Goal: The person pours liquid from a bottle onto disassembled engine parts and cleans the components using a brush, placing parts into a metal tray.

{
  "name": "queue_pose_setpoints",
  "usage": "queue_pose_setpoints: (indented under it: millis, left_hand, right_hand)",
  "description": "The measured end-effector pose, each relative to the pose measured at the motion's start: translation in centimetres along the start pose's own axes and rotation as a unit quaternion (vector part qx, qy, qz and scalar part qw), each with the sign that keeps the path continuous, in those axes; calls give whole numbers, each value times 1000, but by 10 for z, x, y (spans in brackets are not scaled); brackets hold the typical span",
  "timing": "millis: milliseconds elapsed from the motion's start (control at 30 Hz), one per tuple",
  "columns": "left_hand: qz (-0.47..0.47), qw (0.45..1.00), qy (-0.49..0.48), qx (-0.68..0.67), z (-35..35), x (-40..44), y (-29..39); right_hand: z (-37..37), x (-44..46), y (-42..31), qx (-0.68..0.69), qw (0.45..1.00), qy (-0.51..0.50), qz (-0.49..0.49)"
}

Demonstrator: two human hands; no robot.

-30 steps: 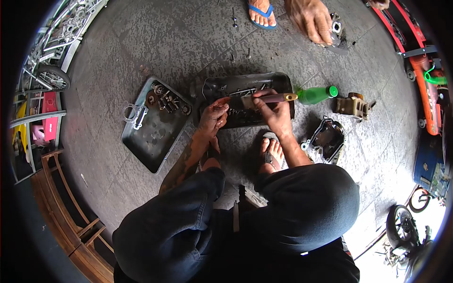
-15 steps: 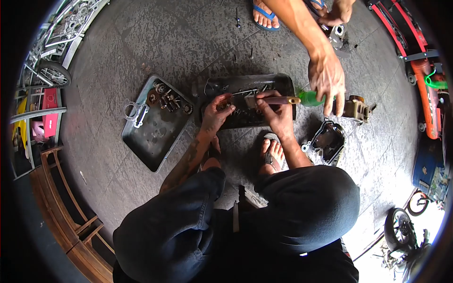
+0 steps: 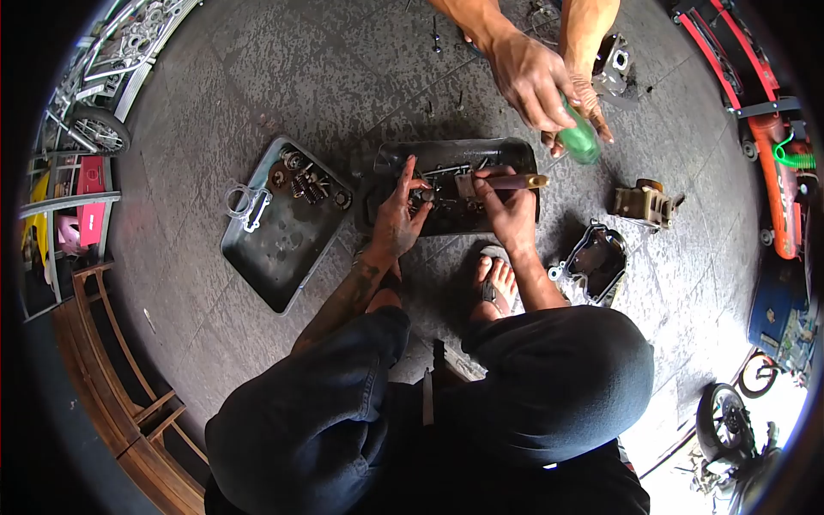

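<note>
My right hand [image 3: 512, 215] grips a paintbrush [image 3: 519, 182] whose wooden handle points right and whose bristle end points left over a black tray [image 3: 455, 148]. At the tray's left part is my left hand [image 3: 396, 216], with a small round metal part [image 3: 427, 196] pinched at the thumb and its other fingers raised. Several bolts and small metal parts [image 3: 459, 167] lie in the wet tray. Above it to the right, a co-worker's hands [image 3: 530, 81] hold a green bottle [image 3: 580, 142], blurred by motion.
Left of me a second tray [image 3: 287, 257] holds springs and gears [image 3: 309, 182], with a ring and gasket on its edge. To the right are an engine cover [image 3: 598, 257], a cylinder block [image 3: 644, 204] and another engine part [image 3: 613, 64]. A red jack [image 3: 777, 184] stands far right.
The co-worker's hand moved with the green bottle up and away from the tray, and both their hands are now at it. My left hand's fingers spread and shifted slightly right.
</note>
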State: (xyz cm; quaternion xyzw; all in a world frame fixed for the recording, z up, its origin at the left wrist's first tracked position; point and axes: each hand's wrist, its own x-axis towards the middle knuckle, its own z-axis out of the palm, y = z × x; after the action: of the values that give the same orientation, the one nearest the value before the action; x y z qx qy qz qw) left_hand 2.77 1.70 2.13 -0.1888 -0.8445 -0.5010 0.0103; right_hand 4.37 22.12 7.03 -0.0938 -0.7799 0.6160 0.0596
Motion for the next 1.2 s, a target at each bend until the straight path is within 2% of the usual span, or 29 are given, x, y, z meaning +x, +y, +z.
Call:
queue_pose_setpoints:
  millis: [100, 133, 267, 333, 367, 433, 667, 733, 767, 833, 967, 1033, 1067, 1167, 1200]
  left_hand:
    - [-4, 1000, -13, 7, 0, 0, 5]
    - [10, 1000, -10, 3, 1, 0, 7]
    - [-23, 999, -6, -29, 0, -1, 9]
    - [-133, 974, 31, -183, 4, 3, 7]
    - [-132, 974, 29, -184, 2, 5, 5]
    - [-260, 870, -44, -416, -3, 4, -3]
    - [-251, 928, -32, -272, 7, 0, -3]
    - [-192, 967, -12, -165, 13, -2, -1]
    - [-192, 967, -12, -165, 15, -4, 0]
    - [-148, 986, -11, -76, 17, -6, 4]
    - [-184, 980, 13, -71, 12, -6, 2]
    - [-257, 953, -11, -160, 11, -6, -6]
    - [-257, 953, -12, -159, 12, -7, -9]
    - [-251, 954, -6, -163, 11, -6, -5]
    - [-232, 959, -16, -162, 10, -5, -4]
  right_hand:
    - [2, 0, 6, -1, 999, -49, -24]
    - [1, 1, 7, -72, 996, -54, 11]
    - [0, -2, 3, -100, 995, -15, 4]
    - [2, -3, 7, -71, 997, -38, 20]
    - [2, -3, 8, -43, 997, -59, 35]
    - [3, -6, 7, -41, 996, -68, 29]
    - [10, -11, 9, -35, 996, -68, 44]
    - [12, -11, 14, -59, 995, -54, 58]
    - [12, -12, 16, -58, 995, -54, 58]
    - [13, -11, 16, -85, 994, -38, 54]
    - [9, -12, 11, -60, 996, -42, 50]
    - [8, -12, 10, -57, 998, 0, 15]
    - [9, -11, 10, -57, 998, 0, 15]
    - [13, -11, 9, 11, 991, 39, -127]
    - [12, -11, 1, 10, 992, 14, -122]
